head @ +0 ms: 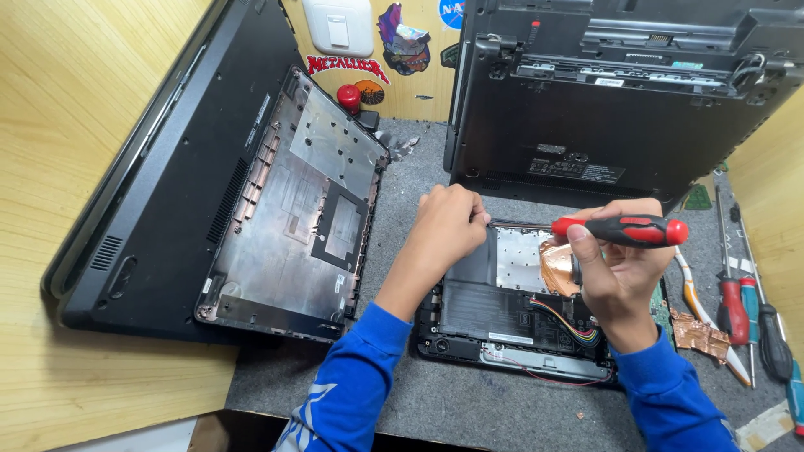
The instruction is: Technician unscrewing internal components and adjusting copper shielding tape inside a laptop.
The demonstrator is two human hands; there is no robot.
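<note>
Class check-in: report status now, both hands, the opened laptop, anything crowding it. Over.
Left hand fisted on opened laptop. Right hand grips red-black screwdriver. Leaning covers and loose tools flank it.

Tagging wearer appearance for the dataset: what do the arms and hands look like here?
Both arms wear bright blue long sleeves, ending at the wrists. The left sleeve carries a pale grey-white printed marking near the bottom edge of the picture; the right sleeve looks plain. The left hand and right hand are bare: no gloves, rings, watch or straps visible.
</note>
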